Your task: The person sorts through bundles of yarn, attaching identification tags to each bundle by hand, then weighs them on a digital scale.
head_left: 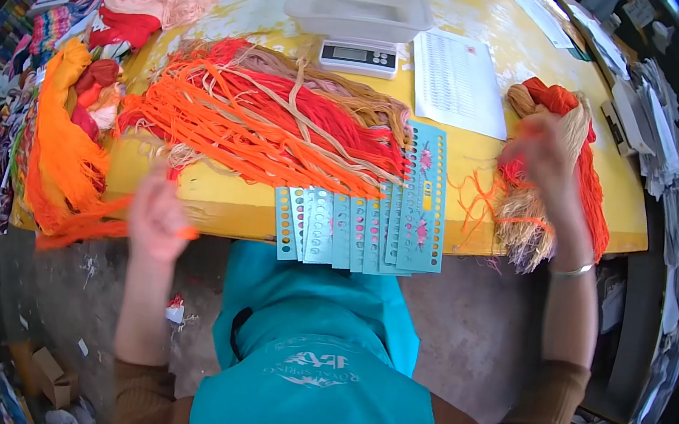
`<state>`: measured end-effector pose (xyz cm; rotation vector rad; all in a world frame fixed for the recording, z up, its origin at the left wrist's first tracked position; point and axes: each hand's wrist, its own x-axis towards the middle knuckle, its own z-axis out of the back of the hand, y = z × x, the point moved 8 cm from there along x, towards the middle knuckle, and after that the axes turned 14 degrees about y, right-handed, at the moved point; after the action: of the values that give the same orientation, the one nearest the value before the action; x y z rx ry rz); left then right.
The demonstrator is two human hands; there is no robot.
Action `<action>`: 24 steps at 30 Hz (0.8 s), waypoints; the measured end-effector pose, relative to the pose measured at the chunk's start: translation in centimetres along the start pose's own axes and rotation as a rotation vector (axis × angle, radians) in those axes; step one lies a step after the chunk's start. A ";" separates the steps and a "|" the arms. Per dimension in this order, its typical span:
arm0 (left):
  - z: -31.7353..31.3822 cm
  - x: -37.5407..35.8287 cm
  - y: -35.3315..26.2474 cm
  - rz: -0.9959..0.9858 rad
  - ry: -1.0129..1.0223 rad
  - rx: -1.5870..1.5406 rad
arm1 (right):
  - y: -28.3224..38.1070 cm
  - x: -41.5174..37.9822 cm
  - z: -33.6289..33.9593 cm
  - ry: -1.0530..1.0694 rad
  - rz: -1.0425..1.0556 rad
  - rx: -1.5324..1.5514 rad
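My left hand (pixel 157 218) is below the near edge of the yellow table (pixel 212 200), fingers closed on an orange thread (pixel 187 233); it is blurred by motion. My right hand (pixel 546 158) is raised over the right side of the table, pinching orange strands (pixel 478 198) next to a bundle of red, orange and tan threads (pixel 572 170) that hangs over the table edge. A wide fan of orange, red and tan threads (pixel 266 121) lies across the table's middle. Several teal punched cards (pixel 373 216) lie overlapped at the near edge.
A digital scale (pixel 358 56) with a clear tray (pixel 358 4) stands at the back, a printed sheet (pixel 458 82) beside it. Heaps of orange, red and pink yarn (pixel 77 117) crowd the left side. Stacked papers (pixel 658 134) sit at right. Scraps litter the floor.
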<state>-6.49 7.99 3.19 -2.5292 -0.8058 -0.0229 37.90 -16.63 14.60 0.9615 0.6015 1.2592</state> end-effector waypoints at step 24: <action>-5.3 9.8 23.1 0.678 -0.269 0.590 | -10.3 -1.2 -15.7 -0.097 -0.204 0.228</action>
<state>15.00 -5.47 -0.80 -2.1172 0.0140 0.6826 29.93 -13.79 -2.19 1.1132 0.7590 0.9711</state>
